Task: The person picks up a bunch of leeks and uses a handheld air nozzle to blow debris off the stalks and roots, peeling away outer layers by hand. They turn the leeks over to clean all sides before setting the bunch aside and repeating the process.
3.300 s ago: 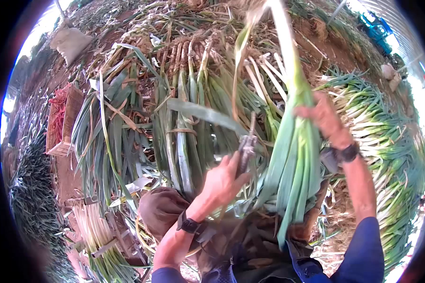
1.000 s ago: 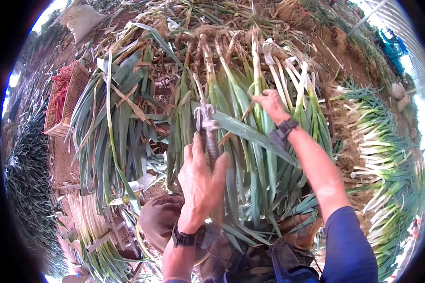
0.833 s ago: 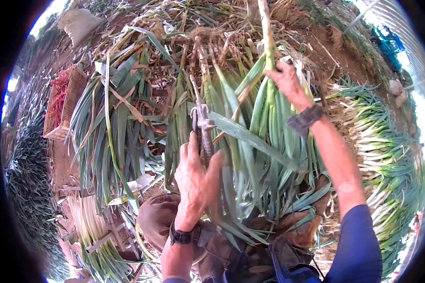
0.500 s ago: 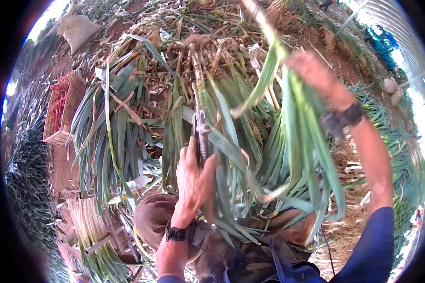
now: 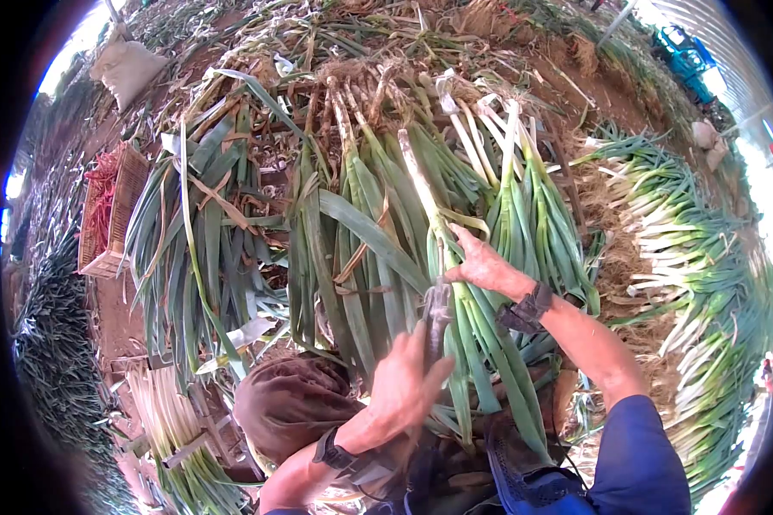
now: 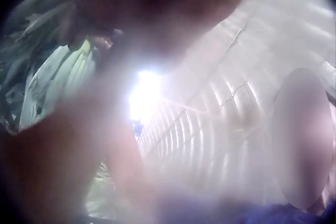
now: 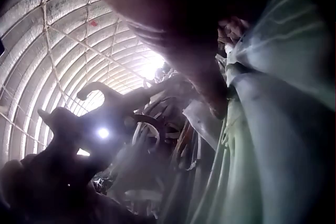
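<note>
My right hand [image 5: 494, 268] grips a long leek [image 5: 419, 178] where the pale stalk meets the green leaves. Its root end points up and away, and the leaves hang down over my lap. In my left hand [image 5: 397, 382], slightly blurred, is a grey air blow gun [image 5: 438, 316] with a thin nozzle, lying right against the leek's leaves beside my right fingers. The right wrist view shows the gun [image 7: 79, 129] dark, with a curved hook, next to the leek leaves [image 7: 241, 155]. In the left wrist view a blurred hand [image 6: 157, 8] covers much of the picture.
Soil-stained leeks [image 5: 343, 129] lie ahead, a leafy bundle [image 5: 223, 223] to their left. Whiter leeks [image 5: 520, 163] lie right of centre. A long row of leeks [image 5: 670, 249] runs along the far right. At left stand a basket [image 5: 129, 210] of red ties and a bundle [image 5: 167, 408].
My right hand has lifted a leek from the pile, swung it up to the right, then lowered it toward the middle. The left hand has brought the air blow gun right, to the leek.
</note>
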Available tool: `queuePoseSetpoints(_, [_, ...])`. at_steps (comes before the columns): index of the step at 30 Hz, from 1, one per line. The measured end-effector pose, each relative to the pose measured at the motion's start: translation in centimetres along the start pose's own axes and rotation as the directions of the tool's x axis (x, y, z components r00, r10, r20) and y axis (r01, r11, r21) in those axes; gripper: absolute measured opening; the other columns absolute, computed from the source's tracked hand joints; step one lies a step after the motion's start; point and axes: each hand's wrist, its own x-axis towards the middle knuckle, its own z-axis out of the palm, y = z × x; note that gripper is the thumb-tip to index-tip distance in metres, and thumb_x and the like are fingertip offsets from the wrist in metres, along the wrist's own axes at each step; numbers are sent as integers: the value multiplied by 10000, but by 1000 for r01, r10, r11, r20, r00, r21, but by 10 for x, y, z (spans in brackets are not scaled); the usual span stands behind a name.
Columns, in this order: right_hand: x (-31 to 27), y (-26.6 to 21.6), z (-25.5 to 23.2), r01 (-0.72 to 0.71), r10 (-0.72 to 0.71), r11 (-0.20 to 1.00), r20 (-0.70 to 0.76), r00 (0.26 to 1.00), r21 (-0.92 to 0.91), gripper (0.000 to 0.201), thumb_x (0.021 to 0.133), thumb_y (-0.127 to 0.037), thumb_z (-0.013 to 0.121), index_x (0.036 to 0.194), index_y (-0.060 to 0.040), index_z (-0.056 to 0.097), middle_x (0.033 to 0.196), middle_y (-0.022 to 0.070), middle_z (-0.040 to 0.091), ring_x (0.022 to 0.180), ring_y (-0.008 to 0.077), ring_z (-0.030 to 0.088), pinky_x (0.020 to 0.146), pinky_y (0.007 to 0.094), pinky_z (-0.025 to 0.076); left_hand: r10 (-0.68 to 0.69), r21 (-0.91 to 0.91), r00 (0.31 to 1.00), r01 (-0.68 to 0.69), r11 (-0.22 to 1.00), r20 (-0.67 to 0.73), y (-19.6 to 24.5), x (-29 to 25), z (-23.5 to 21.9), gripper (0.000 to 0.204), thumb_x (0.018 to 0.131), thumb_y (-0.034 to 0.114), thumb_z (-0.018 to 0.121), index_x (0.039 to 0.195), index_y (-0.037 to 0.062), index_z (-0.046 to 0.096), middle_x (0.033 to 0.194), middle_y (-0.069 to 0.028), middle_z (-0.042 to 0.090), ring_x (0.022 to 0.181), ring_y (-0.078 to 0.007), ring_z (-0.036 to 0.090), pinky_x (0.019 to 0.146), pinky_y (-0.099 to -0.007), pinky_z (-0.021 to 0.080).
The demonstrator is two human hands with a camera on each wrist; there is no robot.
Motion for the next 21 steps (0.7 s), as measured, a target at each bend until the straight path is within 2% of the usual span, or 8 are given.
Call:
queuePoseSetpoints(2, [-5, -8, -4, 35, -35, 999, -21, 999, -12, 1085, 704, -224, 901, 1549, 73, 290, 1503, 311, 484, 1429, 362, 472, 1177, 403, 392, -13, -32, 997, 16, 999, 77, 1, 1, 2, 709, 955, 380, 647, 1451, -67, 407, 1104, -298, 580, 959, -483, 640, 841, -533, 523])
queuePoseSetpoints(4, [-7, -14, -11, -166, 169, 985, 87, 982, -38, 1074, 707, -235, 905, 1548, 42, 297, 1441, 299, 538, 1377, 368, 523, 1150, 412, 423, -7, -19, 999, 8, 1000, 41, 3, 5, 3, 636, 955, 357, 641, 1407, -52, 461, 1087, -283, 586, 953, -472, 642, 840, -526, 518])
queuePoseSetpoints(7, [-15, 0, -11, -96, 96, 995, 73, 993, 9, 991, 724, -257, 905, 1509, 28, 372, 1339, 277, 613, 1270, 365, 599, 1086, 411, 468, -119, -103, 991, 125, 987, 63, 18, 19, -6, 490, 950, 325, 636, 1293, -13, 545, 1032, -244, 596, 926, -418, 650, 850, -502, 510])
queuePoseSetpoints(10, [-28, -1, -14, -116, 128, 989, 137, 982, -89, 862, 767, -239, 882, 1458, 33, 445, 1327, 239, 637, 1251, 299, 613, 1060, 392, 475, -96, -92, 994, 100, 991, 44, 16, 26, -3, 481, 944, 326, 642, 1273, -12, 547, 1023, -240, 598, 918, -401, 652, 860, -495, 512])
queuePoseSetpoints(11, [-35, 5, -11, -69, 78, 995, 135, 988, -66, 837, 774, -245, 873, 1447, 29, 458, 1319, 240, 640, 1245, 298, 617, 1056, 394, 478, -81, -153, 997, 77, 985, -17, 16, 29, 0, 527, 894, 335, 622, 1264, -39, 599, 925, -211, 603, 875, -332, 614, 811, -442, 496])
queuePoseSetpoints(13, [-46, 15, -5, -20, 25, 999, 132, 991, -40, 811, 781, -251, 865, 1436, 24, 471, 1310, 241, 643, 1239, 297, 621, 1052, 395, 481, -104, -157, 994, 100, 982, -17, 17, 35, -1, 534, 896, 340, 623, 1267, -43, 598, 921, -207, 603, 859, -325, 618, 798, -434, 500])
queuePoseSetpoints(18, [-49, 21, -8, 107, -107, 994, -1, 994, -32, 767, 771, -287, 843, 1394, 15, 513, 1221, 268, 667, 1121, 387, 665, 967, 438, 518, -107, -137, 994, 108, 985, 11, 21, 29, 8, 547, 908, 344, 636, 1283, -51, 591, 910, -207, 594, 838, -319, 624, 777, -416, 503])
queuePoseSetpoints(21, [-34, 8, -14, 9, -9, 997, -6, 1000, -72, 768, 754, -269, 842, 1388, 18, 516, 1131, 288, 687, 1055, 427, 679, 917, 456, 531, -70, -83, 997, 72, 994, 25, 28, 14, 11, 573, 918, 337, 649, 1329, -55, 575, 924, -215, 594, 870, -339, 618, 798, -418, 497])
